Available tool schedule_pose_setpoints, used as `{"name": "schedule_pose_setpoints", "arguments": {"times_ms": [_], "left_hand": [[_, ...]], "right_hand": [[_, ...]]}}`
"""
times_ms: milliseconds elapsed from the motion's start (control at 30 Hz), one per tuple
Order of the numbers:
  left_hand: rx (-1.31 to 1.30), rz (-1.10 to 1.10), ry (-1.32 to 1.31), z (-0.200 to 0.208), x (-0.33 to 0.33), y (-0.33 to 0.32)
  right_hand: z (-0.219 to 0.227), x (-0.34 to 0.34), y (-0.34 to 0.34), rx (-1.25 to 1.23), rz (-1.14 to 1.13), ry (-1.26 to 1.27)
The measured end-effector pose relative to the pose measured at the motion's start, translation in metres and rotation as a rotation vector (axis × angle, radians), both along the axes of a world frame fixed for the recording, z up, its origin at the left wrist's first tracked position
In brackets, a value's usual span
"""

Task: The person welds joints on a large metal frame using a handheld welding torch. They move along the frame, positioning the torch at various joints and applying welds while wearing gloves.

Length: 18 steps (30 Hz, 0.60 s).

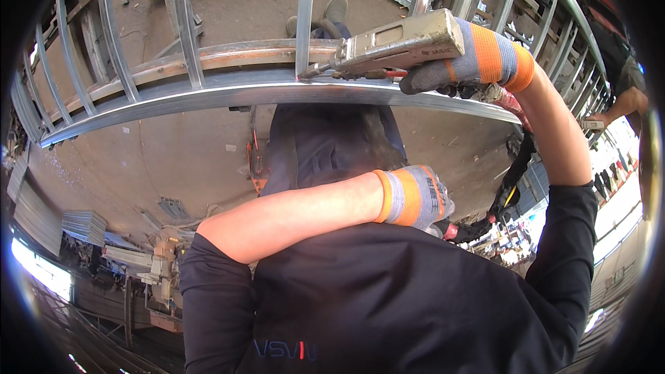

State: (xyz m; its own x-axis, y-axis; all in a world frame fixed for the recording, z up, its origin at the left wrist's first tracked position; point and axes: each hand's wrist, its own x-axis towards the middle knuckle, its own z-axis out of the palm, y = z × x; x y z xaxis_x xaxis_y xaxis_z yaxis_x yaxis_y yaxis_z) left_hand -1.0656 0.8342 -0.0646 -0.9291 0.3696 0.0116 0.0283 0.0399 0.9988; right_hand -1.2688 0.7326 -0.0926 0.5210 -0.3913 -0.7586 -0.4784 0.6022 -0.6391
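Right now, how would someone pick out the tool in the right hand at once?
Find the long curved metal rail crossing the picture. Where an upright bar meets it, the gloved right hand holds a boxy beige welding gun, nozzle at the joint. It is the only beige, block-shaped thing among bare grey bars.

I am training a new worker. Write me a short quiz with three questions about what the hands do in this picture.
1. True or false: the right hand holds the beige tool with its tip at the metal frame.
2. Where is the left hand? A) on the frame B) bent across the person's body C) on the floor
3. What colour are the glove cuffs?

Key: 1 true; 2 B; 3 orange.
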Motion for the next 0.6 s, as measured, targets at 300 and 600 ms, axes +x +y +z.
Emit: {"name": "schedule_pose_setpoints", "arguments": {"times_ms": [300,600], "left_hand": [[-0.008,-0.029,0.012,0.0017,-0.0010,-0.0048],[-0.048,-0.036,0.049,0.0019,-0.0024,-0.0060]], "right_hand": [[-0.0027,0.0005,0.0002,-0.017,-0.012,0.006],[0.0054,-0.0012,-0.0022,0.015,-0.021,0.014]]}}
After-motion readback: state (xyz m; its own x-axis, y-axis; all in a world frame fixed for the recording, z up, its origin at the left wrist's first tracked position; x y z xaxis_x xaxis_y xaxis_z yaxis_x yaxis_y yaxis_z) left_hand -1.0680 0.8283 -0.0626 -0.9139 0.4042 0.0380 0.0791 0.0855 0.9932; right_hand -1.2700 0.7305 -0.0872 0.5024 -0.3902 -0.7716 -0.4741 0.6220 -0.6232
